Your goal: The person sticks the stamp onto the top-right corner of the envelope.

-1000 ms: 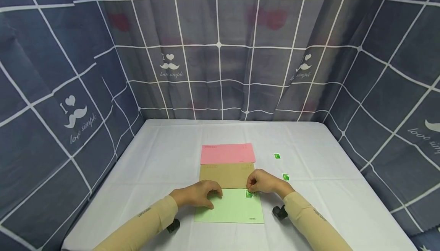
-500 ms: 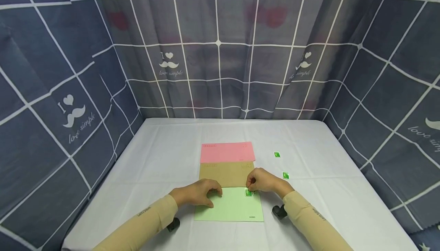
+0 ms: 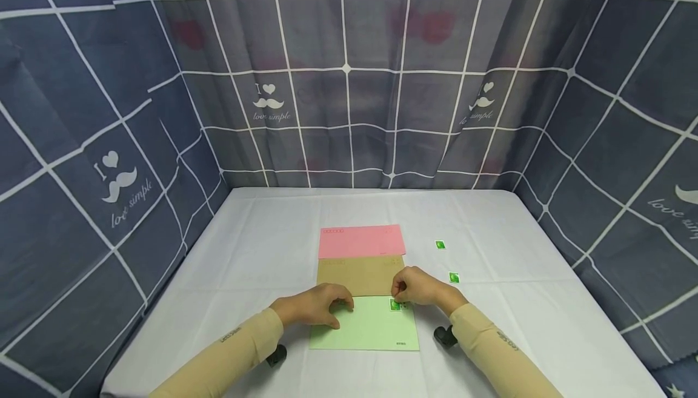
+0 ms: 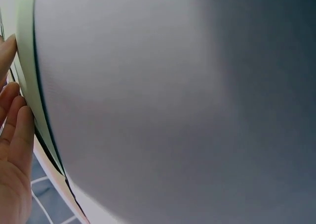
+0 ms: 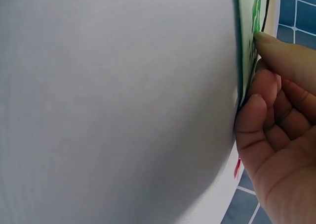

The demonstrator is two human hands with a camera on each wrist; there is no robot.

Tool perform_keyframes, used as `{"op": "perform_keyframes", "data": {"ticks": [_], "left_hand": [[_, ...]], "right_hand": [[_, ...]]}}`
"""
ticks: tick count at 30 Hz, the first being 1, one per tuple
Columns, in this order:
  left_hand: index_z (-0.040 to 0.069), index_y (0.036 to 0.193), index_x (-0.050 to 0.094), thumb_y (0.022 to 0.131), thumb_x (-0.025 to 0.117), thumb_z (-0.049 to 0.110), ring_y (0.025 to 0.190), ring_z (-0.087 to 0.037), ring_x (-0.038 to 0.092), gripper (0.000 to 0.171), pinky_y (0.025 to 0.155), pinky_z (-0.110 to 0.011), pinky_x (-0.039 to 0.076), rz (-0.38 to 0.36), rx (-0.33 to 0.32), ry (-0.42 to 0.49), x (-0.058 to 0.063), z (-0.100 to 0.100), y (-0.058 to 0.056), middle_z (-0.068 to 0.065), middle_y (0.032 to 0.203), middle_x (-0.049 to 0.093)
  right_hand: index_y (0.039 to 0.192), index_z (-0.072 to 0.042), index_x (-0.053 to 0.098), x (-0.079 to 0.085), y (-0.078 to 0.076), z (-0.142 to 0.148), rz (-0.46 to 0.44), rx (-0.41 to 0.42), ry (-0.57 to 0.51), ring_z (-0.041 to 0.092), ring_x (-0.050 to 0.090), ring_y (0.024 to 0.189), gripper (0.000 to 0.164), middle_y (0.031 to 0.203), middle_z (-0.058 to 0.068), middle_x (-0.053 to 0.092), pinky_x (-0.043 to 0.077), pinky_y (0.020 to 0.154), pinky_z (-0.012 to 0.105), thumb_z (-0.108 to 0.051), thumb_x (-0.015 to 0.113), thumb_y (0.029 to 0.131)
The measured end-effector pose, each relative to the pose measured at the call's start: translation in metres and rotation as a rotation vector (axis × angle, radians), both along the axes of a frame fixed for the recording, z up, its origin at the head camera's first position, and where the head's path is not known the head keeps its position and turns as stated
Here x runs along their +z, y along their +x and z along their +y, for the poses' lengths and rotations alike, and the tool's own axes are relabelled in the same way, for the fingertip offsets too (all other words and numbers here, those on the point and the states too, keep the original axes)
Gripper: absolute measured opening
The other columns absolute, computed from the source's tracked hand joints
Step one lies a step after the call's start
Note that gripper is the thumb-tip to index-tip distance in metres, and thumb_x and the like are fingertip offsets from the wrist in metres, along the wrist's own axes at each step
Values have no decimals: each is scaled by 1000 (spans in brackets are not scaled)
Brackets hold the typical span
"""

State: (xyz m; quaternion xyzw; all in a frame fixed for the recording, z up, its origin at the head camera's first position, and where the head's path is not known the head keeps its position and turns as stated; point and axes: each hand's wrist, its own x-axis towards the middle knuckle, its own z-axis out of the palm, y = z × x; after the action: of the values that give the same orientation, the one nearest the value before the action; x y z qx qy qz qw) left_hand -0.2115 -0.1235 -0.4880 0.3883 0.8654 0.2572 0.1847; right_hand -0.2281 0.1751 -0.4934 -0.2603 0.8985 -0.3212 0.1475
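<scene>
A light green envelope [image 3: 362, 334] lies flat at the front of a column of three. My left hand [image 3: 316, 306] rests on its left part, fingers relaxed and thumb apart. In the left wrist view, its fingertips lie against the envelope's surface. At the upper right corner is a small green stamp [image 3: 395, 305] with a white border, beside dark printed marks. My right hand [image 3: 417, 287] holds the stamp's edge between thumb and curled fingers. In the right wrist view, the thumb tip sits right at the stamp [image 5: 256, 11], while the other fingers fold in near the envelope's edge.
Behind the green envelope lie a brown envelope [image 3: 357, 278] and a pink envelope [image 3: 360, 242]. Two loose stamps, a nearer stamp [image 3: 454, 277] and a farther stamp [image 3: 440, 245], are on the white tablecloth [image 3: 272, 228] to the right. Dark checked curtains [image 3: 316, 101] enclose the table.
The head view has shifted slightly. Both hands keep nearly the same places, and the right fingers stay at the stamp on the green envelope's corner.
</scene>
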Motion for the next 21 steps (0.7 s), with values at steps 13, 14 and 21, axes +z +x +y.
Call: {"op": "perform_keyframes", "data": {"ticks": [13, 14, 21], "left_hand": [[16, 110, 67, 77, 86, 9, 101, -2, 55, 39, 91, -20, 51, 17, -15, 13, -1, -1, 1, 9, 114, 65], [16, 110, 67, 77, 86, 9, 101, -2, 55, 39, 91, -21, 51, 16, -14, 13, -1, -1, 1, 9, 114, 65], [17, 110, 67, 77, 86, 9, 103, -1, 55, 39, 93, -21, 51, -1, 2, 4, 0, -1, 1, 10, 115, 64]], "right_hand": [[80, -5, 69, -1, 0, 2, 5, 3, -10, 8, 55, 69, 10, 75, -5, 63, 48, 59, 21, -1, 77, 83], [81, -4, 70, -1, 0, 2, 7, 6, -10, 9, 55, 70, 9, 75, -5, 63, 48, 60, 21, -1, 77, 83], [82, -4, 72, 0, 0, 3, 15, -8, -18, 9, 55, 72, 6, 76, -4, 64, 48, 61, 21, -2, 77, 84]]}}
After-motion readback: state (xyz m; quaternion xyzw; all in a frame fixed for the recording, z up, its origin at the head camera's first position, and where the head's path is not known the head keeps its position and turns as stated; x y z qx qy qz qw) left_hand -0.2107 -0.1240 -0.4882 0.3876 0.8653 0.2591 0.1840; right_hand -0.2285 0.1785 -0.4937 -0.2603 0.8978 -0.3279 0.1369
